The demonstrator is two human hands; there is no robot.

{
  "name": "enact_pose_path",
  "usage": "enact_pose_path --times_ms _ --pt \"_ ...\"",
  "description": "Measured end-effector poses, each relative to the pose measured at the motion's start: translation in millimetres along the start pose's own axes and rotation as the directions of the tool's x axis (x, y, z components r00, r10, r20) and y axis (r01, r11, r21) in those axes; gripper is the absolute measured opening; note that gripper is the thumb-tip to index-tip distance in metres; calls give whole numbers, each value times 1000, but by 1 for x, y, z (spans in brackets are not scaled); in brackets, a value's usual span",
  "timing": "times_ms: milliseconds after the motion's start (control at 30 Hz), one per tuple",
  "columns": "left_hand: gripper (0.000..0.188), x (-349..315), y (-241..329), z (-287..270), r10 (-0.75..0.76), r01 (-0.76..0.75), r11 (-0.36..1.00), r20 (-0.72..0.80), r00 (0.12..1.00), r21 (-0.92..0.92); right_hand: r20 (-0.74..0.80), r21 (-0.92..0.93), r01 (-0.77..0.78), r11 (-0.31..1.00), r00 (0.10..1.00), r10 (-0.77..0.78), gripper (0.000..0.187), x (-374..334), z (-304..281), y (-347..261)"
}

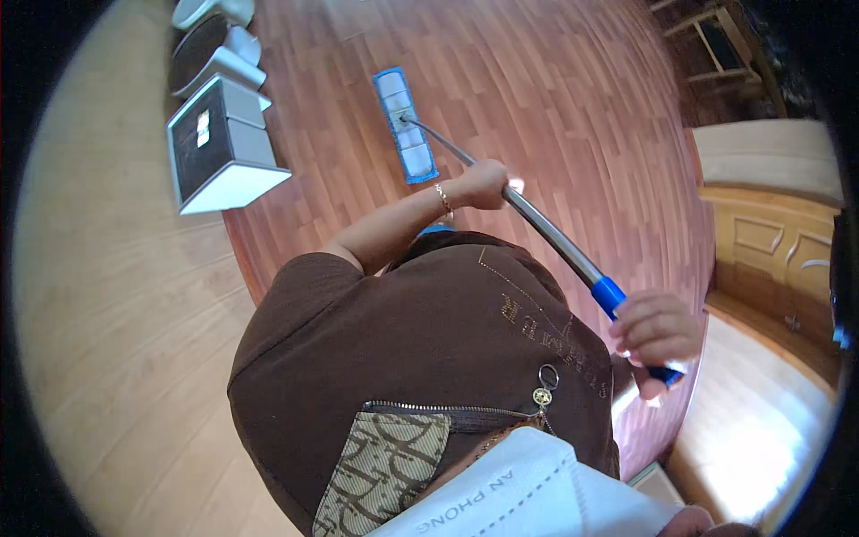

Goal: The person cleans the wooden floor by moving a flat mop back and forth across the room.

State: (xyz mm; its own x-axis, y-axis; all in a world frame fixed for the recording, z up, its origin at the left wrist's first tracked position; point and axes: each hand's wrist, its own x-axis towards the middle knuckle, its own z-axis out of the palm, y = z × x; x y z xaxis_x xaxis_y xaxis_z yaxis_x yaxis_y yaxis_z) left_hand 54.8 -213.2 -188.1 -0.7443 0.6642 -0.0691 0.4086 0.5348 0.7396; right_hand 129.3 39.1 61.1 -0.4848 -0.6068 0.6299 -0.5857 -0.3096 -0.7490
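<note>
A flat mop (573, 246) with a metal pole runs slantwise across the view. My left hand (483, 184) is closed round the middle of the pole, a bracelet on its wrist. Closer to me on the right, my right hand (658, 331) wraps the blue grip at the pole's upper end. The mop head (417, 161), a long rectangle with a blue fringe and pale panels on top, lies flat on the wooden floor ahead of me, left of the pole.
Reddish-brown plank floor (555, 80) spreads ahead. At the left stand a dark-topped white cabinet (255, 183) and rounded white pieces (237, 67) along a pale wall (107, 268). On the right are a light wooden cabinet (761, 234) and dark wooden furniture (716, 45).
</note>
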Motion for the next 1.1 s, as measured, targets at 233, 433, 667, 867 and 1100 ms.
enact_pose_path --times_ms 233,433,667,867,1100 --pt "9 -66 -44 19 -159 158 987 -204 966 -25 -13 65 -279 958 960 280 33 9 33 10" --pt "9 -100 6 52 -249 234 969 -336 908 -83 229 132 -135 982 968 102 38 -4 15 3" --pt "8 -126 44 84 -360 322 933 -367 858 -163 470 326 38 944 860 -197 48 11 6 7" --pt "11 -177 21 98 -432 391 902 -421 797 -186 469 484 -10 875 847 -250 49 14 45 44" --pt "13 -255 -51 103 -573 559 805 -503 647 -197 463 461 -244 853 887 3 24 -1 106 102"
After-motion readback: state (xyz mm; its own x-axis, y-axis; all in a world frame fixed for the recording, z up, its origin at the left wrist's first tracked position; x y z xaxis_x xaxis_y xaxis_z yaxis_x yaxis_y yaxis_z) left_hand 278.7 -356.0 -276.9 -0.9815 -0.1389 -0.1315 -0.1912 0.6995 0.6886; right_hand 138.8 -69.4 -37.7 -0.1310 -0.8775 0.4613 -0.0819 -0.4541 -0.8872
